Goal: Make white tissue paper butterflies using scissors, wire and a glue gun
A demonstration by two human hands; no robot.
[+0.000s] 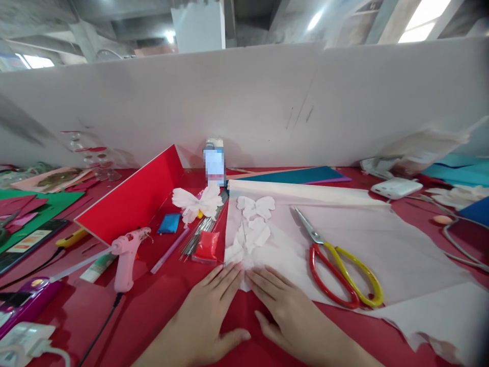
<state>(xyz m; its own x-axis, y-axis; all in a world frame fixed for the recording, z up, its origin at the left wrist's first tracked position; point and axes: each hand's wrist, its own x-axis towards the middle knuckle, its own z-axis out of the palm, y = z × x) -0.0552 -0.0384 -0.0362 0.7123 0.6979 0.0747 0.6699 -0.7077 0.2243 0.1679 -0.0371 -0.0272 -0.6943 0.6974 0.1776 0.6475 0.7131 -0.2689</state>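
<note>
My left hand (214, 300) and my right hand (286, 308) lie flat with fingers stretched forward, fingertips close together at the near left edge of a white paper sheet (290, 250). They press on a small white paper piece there, partly hidden under the fingers. Just beyond them, white cut-out shapes lie on the sheet: a butterfly-shaped cut-out (255, 206) and another petal-like piece (255, 234). To the right of my right hand, scissors (319, 244) with one red and one yellow handle rest on the sheet, blades slightly crossed.
Left of the sheet are a white paper butterfly (199, 205), metal wires (196, 234), a red packet (208, 245), a blue packet (169, 223) and a pink glue gun (126, 257). A red board (133, 196) leans behind. A phone (215, 164) stands upright; a white device (396, 188) sits right.
</note>
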